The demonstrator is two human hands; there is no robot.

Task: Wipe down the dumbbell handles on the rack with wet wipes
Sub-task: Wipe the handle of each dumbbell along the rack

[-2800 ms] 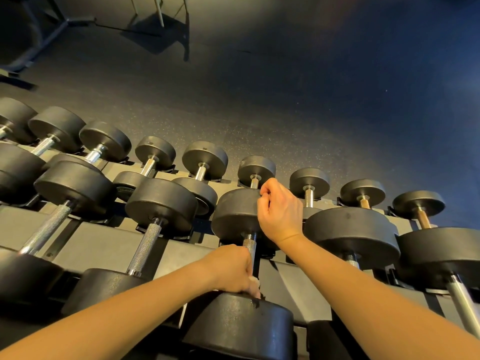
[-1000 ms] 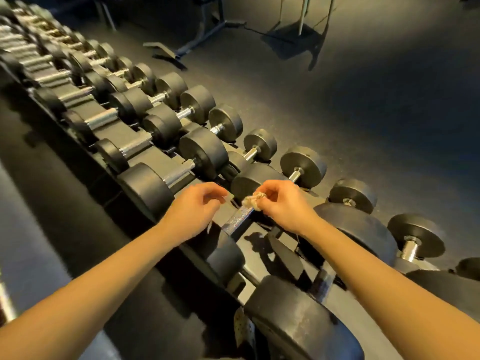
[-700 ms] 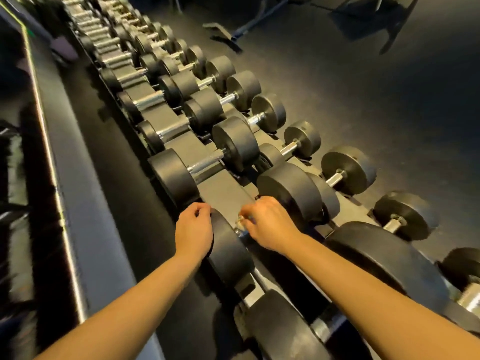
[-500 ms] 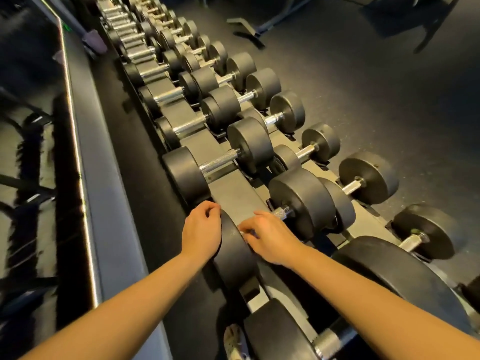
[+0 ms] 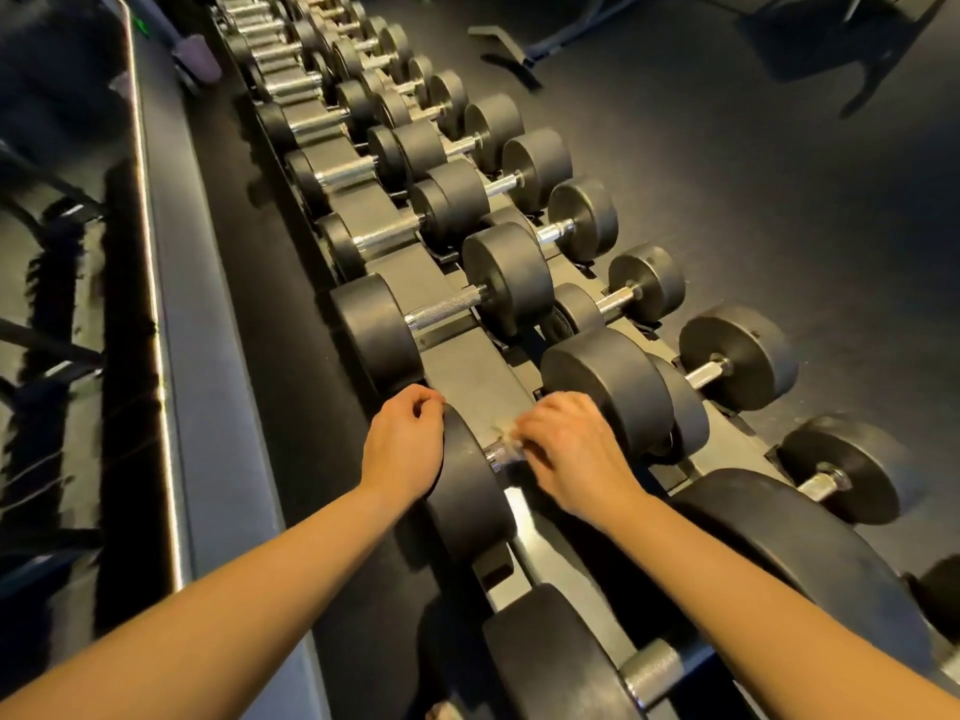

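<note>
A long rack (image 5: 467, 371) of black dumbbells with knurled metal handles runs from the near right to the far left. My right hand (image 5: 569, 452) holds a crumpled wet wipe (image 5: 506, 433) against the handle (image 5: 496, 453) of a near upper-row dumbbell, covering most of it. My left hand (image 5: 402, 444) rests with curled fingers on the top edge of that dumbbell's near weight head (image 5: 470, 491). The neighbouring dumbbell handle (image 5: 444, 309) lies bare just beyond.
A dark ledge with a lit strip (image 5: 156, 304) runs along the left of the rack. The lower row of smaller dumbbells (image 5: 737, 356) lies to the right. Dark gym flooring (image 5: 753, 174) and a machine base (image 5: 511, 49) are beyond.
Earlier I held another dumbbell's head and handle. The view has since swung left along the rack; my left hand settled on this weight head and my right hand brought the wipe onto the handle.
</note>
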